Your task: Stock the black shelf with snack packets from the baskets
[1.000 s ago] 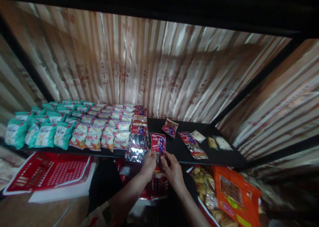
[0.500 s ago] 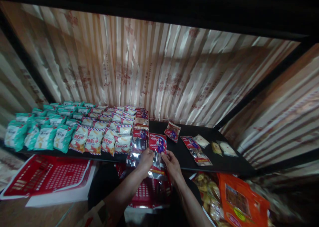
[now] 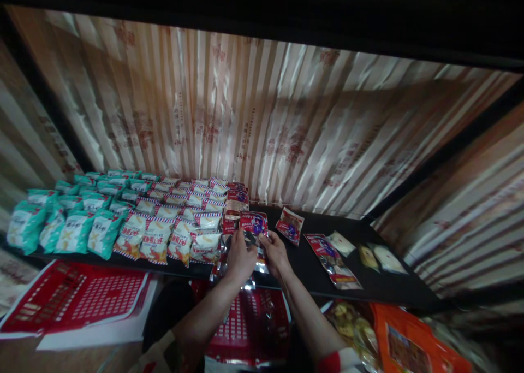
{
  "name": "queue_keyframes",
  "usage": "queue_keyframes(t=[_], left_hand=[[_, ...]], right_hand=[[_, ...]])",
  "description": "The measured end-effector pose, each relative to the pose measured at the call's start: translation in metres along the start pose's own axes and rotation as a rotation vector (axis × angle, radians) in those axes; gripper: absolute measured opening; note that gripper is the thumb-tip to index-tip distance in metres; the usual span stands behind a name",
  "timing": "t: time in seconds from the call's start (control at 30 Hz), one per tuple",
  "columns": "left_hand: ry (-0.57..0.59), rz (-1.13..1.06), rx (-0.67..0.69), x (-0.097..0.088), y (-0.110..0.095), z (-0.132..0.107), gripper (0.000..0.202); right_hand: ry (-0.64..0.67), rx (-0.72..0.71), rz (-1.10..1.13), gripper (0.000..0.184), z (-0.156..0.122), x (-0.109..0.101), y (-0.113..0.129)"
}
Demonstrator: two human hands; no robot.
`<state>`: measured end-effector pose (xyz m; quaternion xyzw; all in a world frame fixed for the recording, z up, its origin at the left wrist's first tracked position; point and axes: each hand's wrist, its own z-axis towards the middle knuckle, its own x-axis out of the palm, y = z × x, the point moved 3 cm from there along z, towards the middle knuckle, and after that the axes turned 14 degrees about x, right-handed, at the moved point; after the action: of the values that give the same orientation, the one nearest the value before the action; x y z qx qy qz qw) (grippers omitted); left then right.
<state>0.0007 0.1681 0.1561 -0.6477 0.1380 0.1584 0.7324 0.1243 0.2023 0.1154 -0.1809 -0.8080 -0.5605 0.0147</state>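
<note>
The left hand (image 3: 241, 257) and right hand (image 3: 274, 252) are pinching a red packet (image 3: 252, 221) at its sides, at the front of the shelf (image 3: 297, 269). Slick-looking film could be slipping if either grip loosens; crowding could be dragging the nearby packet row (image 3: 237, 197) askew.

Curtain (image 3: 254, 116): I see pale sheen along its folds and a broad shadow toward the right.
Upper beam (image 3: 286, 15): nearly black on my feed.
Held packet (image 3: 254, 224): bright foil glints.
Orange bag (image 3: 407, 345): dim, soft, stretched to me.
</note>
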Motion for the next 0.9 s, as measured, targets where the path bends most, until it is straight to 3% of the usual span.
queue_keyframes(t=[0.23, 0.53, 0.7, 0.9], left_hand=[[-0.01, 0.327, 0.073, -0.006, -0.01, 0.01, 0.056], [-0.056, 0.416, 0.134, -0.004, -0.003, 0.027, 0.058], [-0.057, 0.442, 0.175, 0.0, -0.001, 0.032, 0.059], [-0.028, 0.522, 0.191, 0.006, 0.004, 0.04, 0.056]], right_hand=[[-0.04, 0.006, -0.043, 0.034, 0.041, 0.028, 0.013], [-0.165, -0.136, -0.47, 0.028, 0.082, 0.043, 0.022], [-0.186, -0.129, -0.557, 0.032, 0.091, 0.048, 0.026], [-0.246, -0.141, -0.863, 0.048, 0.082, 0.055, 0.037]])
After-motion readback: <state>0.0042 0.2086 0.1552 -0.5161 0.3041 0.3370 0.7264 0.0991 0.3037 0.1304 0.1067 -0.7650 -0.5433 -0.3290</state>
